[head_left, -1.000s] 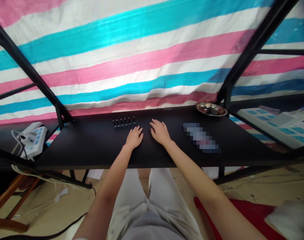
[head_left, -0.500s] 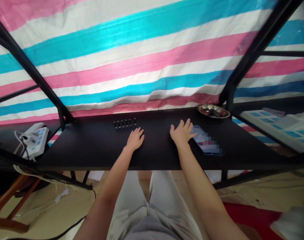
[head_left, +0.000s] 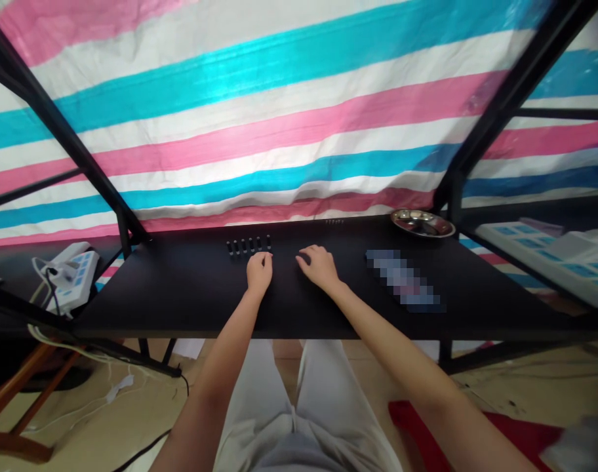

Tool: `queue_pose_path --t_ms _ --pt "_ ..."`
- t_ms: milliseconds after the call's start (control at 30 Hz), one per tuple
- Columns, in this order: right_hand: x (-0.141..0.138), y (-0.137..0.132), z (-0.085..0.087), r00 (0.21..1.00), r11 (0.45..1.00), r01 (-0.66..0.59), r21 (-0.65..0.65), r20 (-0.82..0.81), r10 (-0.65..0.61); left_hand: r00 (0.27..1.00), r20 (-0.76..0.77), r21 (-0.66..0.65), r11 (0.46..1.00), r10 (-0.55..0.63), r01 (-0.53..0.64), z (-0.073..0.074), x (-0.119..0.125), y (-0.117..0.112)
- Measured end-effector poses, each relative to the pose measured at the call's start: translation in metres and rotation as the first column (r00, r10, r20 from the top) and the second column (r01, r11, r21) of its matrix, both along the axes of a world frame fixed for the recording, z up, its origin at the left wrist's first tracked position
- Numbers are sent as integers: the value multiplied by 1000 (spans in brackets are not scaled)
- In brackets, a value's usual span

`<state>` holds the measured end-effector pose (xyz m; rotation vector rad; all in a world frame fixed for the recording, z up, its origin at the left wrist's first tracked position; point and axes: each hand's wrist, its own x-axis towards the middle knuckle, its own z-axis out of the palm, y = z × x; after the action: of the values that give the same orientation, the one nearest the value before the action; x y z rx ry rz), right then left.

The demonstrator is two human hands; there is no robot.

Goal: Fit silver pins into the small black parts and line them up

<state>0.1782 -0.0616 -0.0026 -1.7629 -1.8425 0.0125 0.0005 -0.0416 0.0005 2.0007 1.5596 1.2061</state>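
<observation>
Several small black cylinders with silvery ends form a row on the black table, left of centre. My left hand is just in front of the row's right end, thumb and fingers drawn together in a pinch. Its fingertips are close to the rightmost cylinder; whether they touch it, or hold anything, I cannot make out. Resting over the table to the right, my right hand is open, with thumb and fingers apart and nothing in it. A phone, partly blurred out, lies beyond it on the right.
A shiny metal dish stands at the back right corner. Tiny silvery pieces line the back edge. White power strips lie on side surfaces at the left and the right. Black frame posts rise at both table ends.
My right hand has moved left, away from the phone, its fingers less spread. My left hand's fingers have gone from outstretched to pinched, slightly to the left.
</observation>
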Motion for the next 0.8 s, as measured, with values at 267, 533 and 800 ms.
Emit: queue_pose_path --t_ms 267,533,800 --pt "-51 48 1 996 990 -35 -135 75 45 949 293 -51 993 120 -110 9 -7 -1" --pt "-66 83 -4 999 982 -29 -189 -33 23 932 340 -50 992 127 -117 8 -10 2" --pt "-74 81 -6 997 987 -63 -145 -56 55 901 423 -73 994 100 -76 7 -9 6"
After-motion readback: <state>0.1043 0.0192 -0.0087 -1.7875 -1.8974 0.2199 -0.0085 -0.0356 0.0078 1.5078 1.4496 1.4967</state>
